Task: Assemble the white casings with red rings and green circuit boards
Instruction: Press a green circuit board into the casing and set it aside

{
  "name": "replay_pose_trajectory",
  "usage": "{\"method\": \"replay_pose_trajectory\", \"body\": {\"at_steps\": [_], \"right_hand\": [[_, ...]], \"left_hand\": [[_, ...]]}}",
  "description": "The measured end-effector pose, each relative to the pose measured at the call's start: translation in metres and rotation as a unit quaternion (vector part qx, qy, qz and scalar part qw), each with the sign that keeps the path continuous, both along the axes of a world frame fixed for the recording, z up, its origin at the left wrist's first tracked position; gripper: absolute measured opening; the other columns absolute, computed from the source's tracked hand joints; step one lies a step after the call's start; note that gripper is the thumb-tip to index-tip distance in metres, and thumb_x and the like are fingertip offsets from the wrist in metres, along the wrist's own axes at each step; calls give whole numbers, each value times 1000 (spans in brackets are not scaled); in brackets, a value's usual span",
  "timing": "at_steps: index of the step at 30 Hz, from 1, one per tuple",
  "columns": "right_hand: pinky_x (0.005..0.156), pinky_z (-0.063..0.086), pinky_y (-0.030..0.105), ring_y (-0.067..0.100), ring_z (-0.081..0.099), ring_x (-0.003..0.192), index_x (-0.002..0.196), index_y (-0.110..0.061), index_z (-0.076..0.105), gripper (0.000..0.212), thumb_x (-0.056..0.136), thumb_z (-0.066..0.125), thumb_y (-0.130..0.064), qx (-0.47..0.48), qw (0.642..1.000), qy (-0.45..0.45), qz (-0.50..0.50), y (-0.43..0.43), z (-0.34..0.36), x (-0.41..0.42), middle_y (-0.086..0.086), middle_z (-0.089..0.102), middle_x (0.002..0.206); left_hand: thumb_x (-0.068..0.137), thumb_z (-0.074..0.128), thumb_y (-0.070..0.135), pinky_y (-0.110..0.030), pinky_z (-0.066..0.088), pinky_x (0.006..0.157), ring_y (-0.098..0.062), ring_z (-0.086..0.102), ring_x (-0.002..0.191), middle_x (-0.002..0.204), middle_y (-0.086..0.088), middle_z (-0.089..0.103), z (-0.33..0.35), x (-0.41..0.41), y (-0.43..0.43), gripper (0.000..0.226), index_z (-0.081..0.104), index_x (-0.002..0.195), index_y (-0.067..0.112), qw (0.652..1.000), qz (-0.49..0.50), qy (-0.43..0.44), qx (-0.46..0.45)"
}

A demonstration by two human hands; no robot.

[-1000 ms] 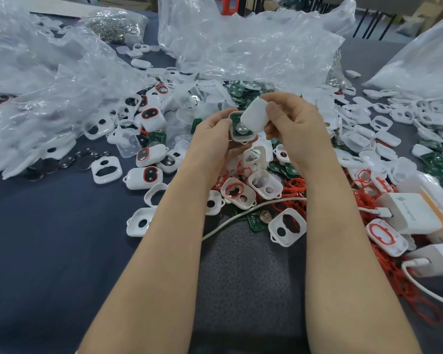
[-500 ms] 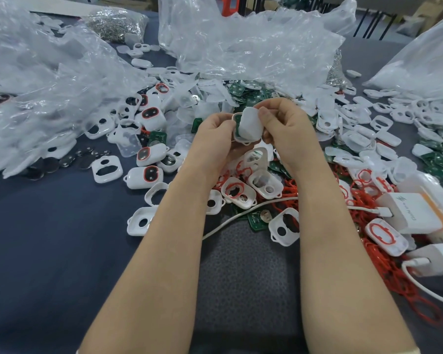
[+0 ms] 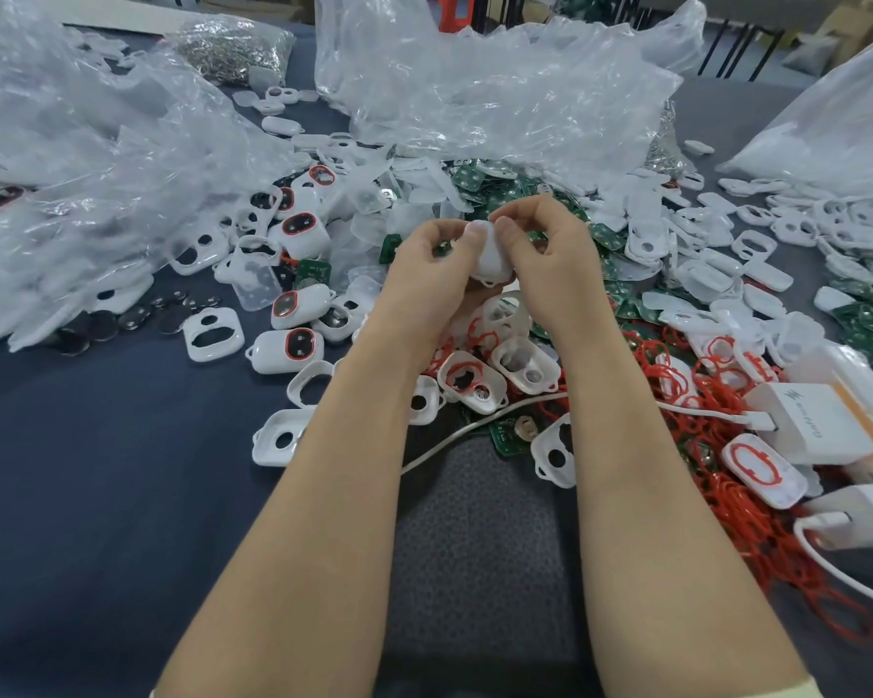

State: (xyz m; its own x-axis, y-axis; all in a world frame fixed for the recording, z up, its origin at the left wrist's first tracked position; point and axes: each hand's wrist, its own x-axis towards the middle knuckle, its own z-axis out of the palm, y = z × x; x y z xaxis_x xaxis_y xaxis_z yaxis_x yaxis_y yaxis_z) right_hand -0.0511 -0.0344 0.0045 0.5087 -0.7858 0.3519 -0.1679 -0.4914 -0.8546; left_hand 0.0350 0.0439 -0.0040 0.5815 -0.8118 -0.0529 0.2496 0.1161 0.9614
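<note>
Both hands meet at the middle: the left hand (image 3: 431,279) and right hand (image 3: 555,259) curl round a small rounded white plastic casing (image 3: 489,259), with the thumbs pressed side by side on its back shell. The fingers hide the underside, so I cannot tell whether a board sits inside. To close it well, I judge the halves should be squared up first, then squeezed evenly along the seam rather than at one corner, so no ring gets nipped. From the hands, thin red rubber rings (image 3: 676,375) lie loose at four o'clock and flat green circuit boards (image 3: 484,186) at twelve o'clock. Finished white casings (image 3: 293,345) lie at nine o'clock on the dark blue table cloth (image 3: 97,471).
</note>
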Motion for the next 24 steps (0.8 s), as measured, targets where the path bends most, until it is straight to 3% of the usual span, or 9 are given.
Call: {"method": "replay_pose_trajectory", "body": {"at_steps": [3,6,9,13,15,18,21,24], "right_hand": [[60,42,6,2,56,81,101,-16,62,11,98,52,-21,15,1000,-4,-19,1,-2,2,-2,62,96],[49,41,12,0,54,57,94,-6,67,29,100,49,-28,70,997,-4,-13,1,-3,4,3,63,79],[54,45,20,5,55,57,93,-6,68,33,100,47,-30,67,997,-1,-29,1,-6,8,3,63,78],[41,40,12,-4,53,46,105,-7,67,32,101,46,-30,90,995,-33,-27,7,-11,10,1,62,79],[47,43,13,-2,56,58,112,-10,67,30,100,48,-31,108,994,-21,12,8,-12,7,-1,64,84],[63,54,26,16,66,78,117,-8,63,27,99,51,-24,125,991,6,50,3,-9,2,8,69,97],[80,58,39,31,67,94,115,-1,63,24,98,53,-15,149,988,-29,34,3,-8,3,19,68,104],[83,56,48,37,67,94,104,-3,66,18,97,54,-14,154,987,-39,16,8,-9,6,21,69,99]], "left_hand": [[95,60,15,-36,60,79,-17,72,77,80,-7,72,-2,1,0,10,56,104,15,999,3,-35,-5],[95,58,8,-36,60,79,-17,71,76,81,-10,70,-1,0,0,9,55,101,15,999,13,-40,-23],[94,57,5,-39,60,77,-20,69,72,79,-12,70,-3,-1,-2,11,55,99,14,998,27,-41,-35],[95,58,6,-39,61,74,-20,68,71,76,-8,69,-4,-5,-3,11,57,98,16,997,58,-14,-47],[95,57,6,-32,60,68,-15,68,69,72,-2,70,-5,-4,-4,10,57,101,15,995,75,8,-62],[97,52,4,-26,57,65,-12,69,72,76,-1,72,-6,-4,-4,16,57,103,18,996,63,1,-60],[98,47,3,-39,58,82,-24,70,91,98,-14,69,-5,-6,-5,26,57,108,24,993,63,-98,-23],[98,47,7,-44,57,86,-25,70,91,99,-13,69,-5,-7,-8,27,57,112,28,981,102,-165,0]]}}
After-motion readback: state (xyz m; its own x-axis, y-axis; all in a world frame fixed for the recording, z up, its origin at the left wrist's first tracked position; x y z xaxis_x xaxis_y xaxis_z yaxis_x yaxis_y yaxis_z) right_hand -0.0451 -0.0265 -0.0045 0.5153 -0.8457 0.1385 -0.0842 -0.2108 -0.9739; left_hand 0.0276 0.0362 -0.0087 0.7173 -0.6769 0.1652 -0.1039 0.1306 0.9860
